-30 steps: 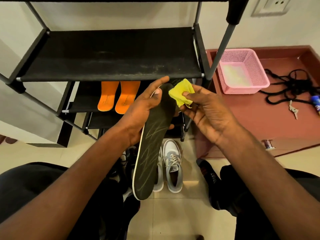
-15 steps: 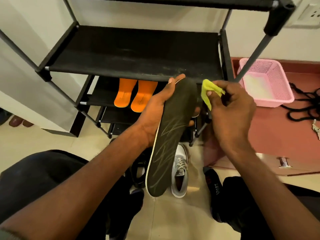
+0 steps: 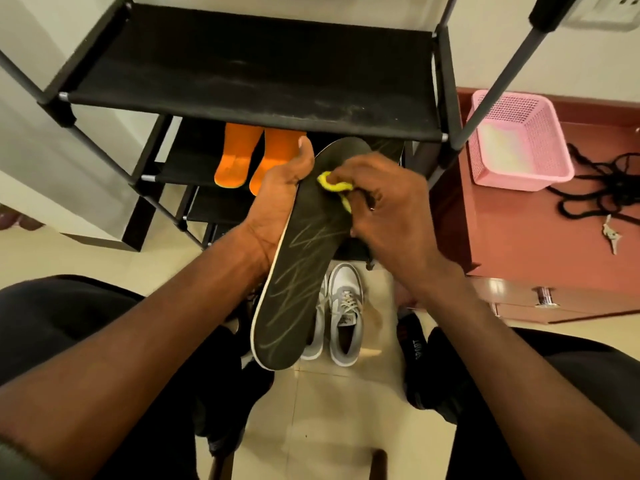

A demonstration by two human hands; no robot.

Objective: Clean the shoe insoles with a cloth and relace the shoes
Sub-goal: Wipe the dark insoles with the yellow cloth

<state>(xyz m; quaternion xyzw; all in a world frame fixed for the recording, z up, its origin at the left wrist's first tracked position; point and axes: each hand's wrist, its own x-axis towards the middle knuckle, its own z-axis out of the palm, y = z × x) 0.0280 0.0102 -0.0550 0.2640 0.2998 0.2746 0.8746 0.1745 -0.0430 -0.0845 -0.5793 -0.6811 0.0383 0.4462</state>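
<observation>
Now down from the toe onto the dark insole, the right hand pinches the yellow cloth; the left hand's grip cups this light, bendy insole's edge.

Shoe rack: black, with a dusty top shelf and grey poles.
Basket: pink, with small holes, on the low red-brown cabinet beside the rack.
Keys: near the basket, on the same cabinet.
Wall socket: white, high on the right.
Floor: pale tiles.
</observation>
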